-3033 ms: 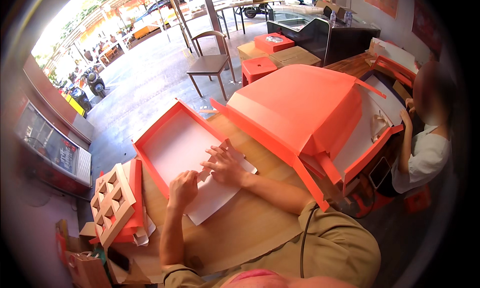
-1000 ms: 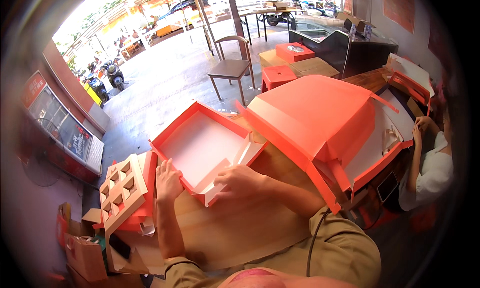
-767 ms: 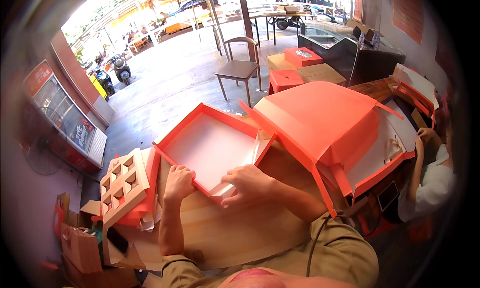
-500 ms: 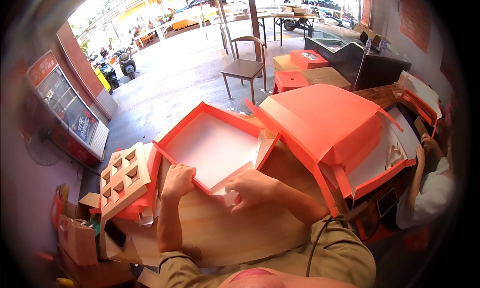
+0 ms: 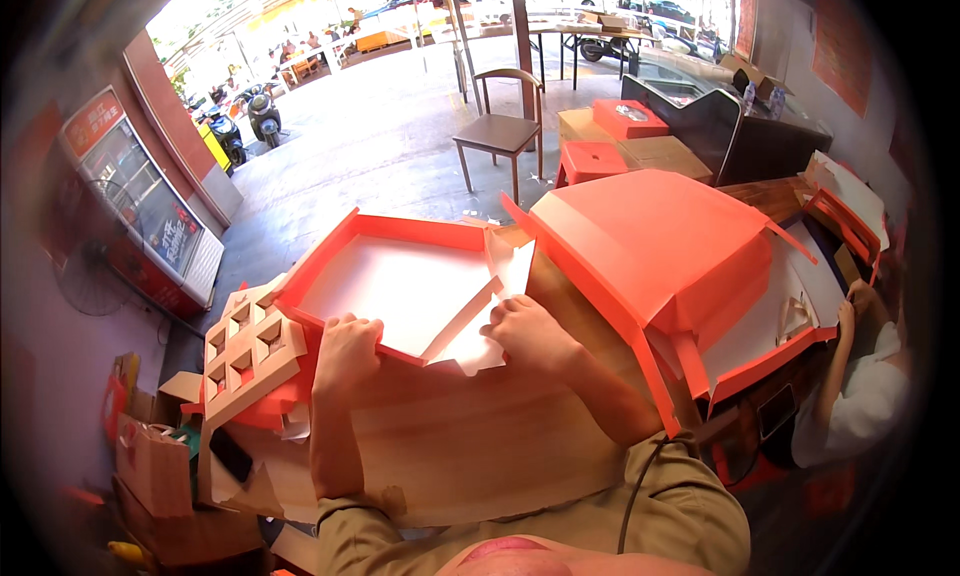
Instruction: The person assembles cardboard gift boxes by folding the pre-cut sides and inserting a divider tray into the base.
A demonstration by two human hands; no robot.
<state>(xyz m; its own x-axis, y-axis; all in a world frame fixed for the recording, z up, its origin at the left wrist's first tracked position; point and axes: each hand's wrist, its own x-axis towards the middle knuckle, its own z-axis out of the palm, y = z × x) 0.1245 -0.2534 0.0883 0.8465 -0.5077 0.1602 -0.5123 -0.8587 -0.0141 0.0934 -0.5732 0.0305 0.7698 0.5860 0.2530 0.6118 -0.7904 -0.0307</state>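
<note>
Mid-frame, the box (image 5: pixel 395 286) has turned; left hand (image 5: pixel 347 356) grips its near side, right hand (image 5: pixel 530 334) curls over a still-loose flap (image 5: pixel 468 350).

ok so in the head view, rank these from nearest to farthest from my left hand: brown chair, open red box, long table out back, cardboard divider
1. open red box: near wall under your left hand
2. cardboard divider: to its left
3. brown chair: ahead, on the floor
4. long table: beyond the chair
</note>
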